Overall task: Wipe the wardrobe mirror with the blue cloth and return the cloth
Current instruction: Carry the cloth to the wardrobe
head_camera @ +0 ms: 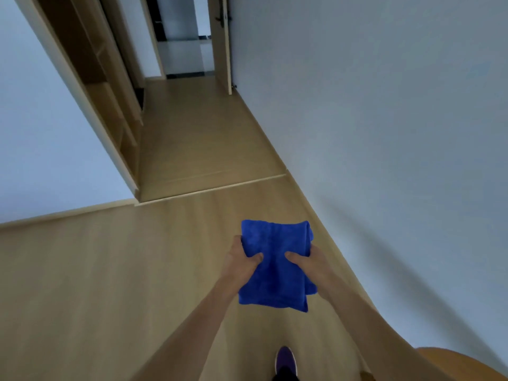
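A folded blue cloth [276, 266] hangs in front of me over the wooden floor, held from both sides. My left hand [239, 261] grips its left edge with the thumb pressed on top. My right hand [308, 261] grips its right edge the same way. Ahead on the left stands a wooden wardrobe [110, 105] with open shelves; no mirror surface is visible from here.
A white wall [384, 133] runs along my right. A narrow passage of wooden floor [198, 138] leads past the wardrobe to an open wooden door [222, 42]. A low threshold strip [214, 188] crosses the floor. My purple shoe [286, 361] shows at the bottom.
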A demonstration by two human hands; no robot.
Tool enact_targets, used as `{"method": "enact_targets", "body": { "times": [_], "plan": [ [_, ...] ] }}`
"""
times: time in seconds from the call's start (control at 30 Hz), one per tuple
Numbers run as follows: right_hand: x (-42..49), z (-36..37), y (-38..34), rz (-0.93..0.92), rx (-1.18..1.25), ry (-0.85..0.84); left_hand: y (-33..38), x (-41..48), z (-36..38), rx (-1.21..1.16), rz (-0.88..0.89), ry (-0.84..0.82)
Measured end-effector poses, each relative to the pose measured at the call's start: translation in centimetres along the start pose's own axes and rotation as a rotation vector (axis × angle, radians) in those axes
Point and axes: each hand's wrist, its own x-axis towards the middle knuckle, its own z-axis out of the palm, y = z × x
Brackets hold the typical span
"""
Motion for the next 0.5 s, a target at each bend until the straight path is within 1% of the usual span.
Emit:
{"method": "enact_targets", "body": {
  "times": [0.2,0.5],
  "plan": [
    [5.8,2.6,-2.9,-0.038,-0.037,-0.102,0.5,4.3,-2.7,0.002,-0.049,0.104],
    [17.1,2.9,-9.8,-0.104,-0.091,-0.259,5.1,13.2,-4.0,-0.071,-0.065,0.254]
  ]
}}
